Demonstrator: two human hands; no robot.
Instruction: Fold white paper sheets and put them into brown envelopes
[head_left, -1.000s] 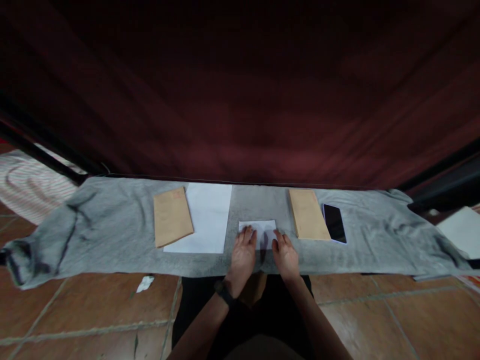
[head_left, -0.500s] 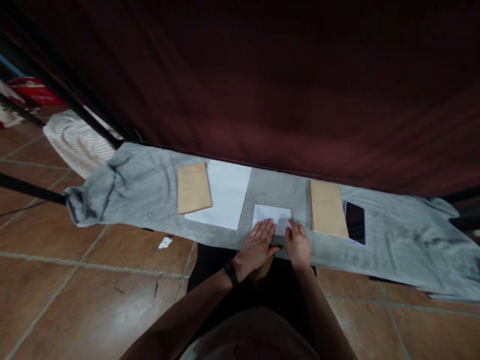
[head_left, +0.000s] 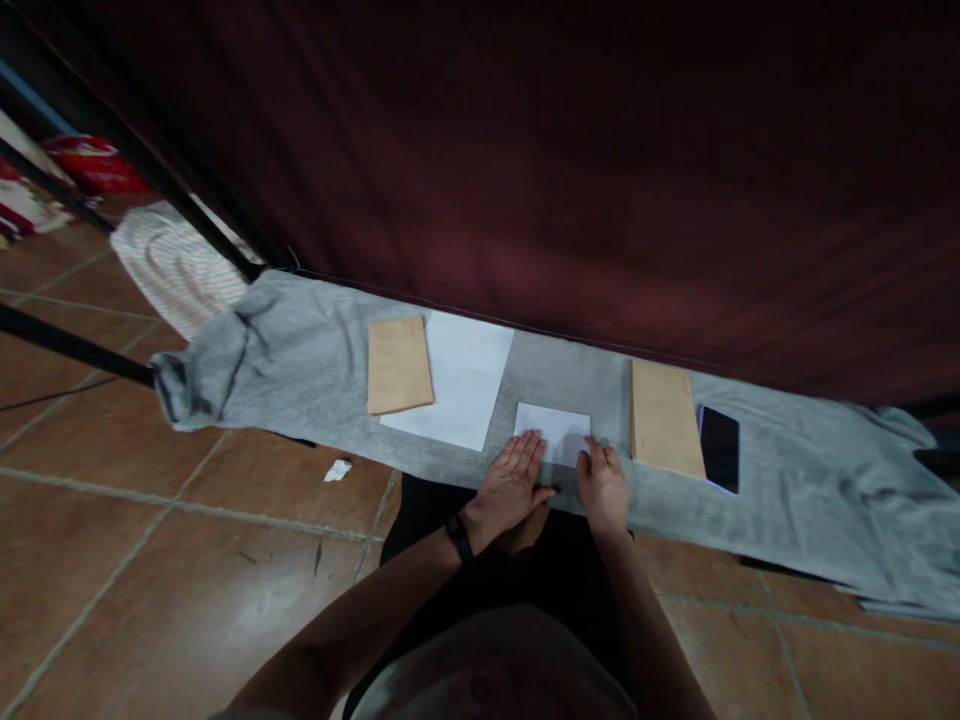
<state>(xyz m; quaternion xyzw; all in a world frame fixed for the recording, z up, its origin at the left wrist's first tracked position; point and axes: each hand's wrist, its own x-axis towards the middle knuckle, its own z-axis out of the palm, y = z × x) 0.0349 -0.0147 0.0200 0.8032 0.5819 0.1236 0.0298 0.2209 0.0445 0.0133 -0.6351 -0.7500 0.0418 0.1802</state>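
A small white rectangle of paper, seemingly folded, lies on the grey cloth in front of me. My left hand rests flat on its lower left part, fingers stretched out and thumb apart. At the paper's right edge, my right hand has its fingers curled in, with the thumb and index fingertips touching the edge. Left of the hands, a stack of brown envelopes lies partly over a larger white sheet. Another stack of brown envelopes is to the right of my right hand.
A phone with a dark screen lies beside the right stack. The grey cloth covers a narrow bench or table. Behind it hangs a dark red curtain. Black metal bars stand at the left, near a striped cloth.
The camera view has shifted slightly, so everything sits a little further right in the picture. Both hands stay on the small paper, with hardly any change in their pose.
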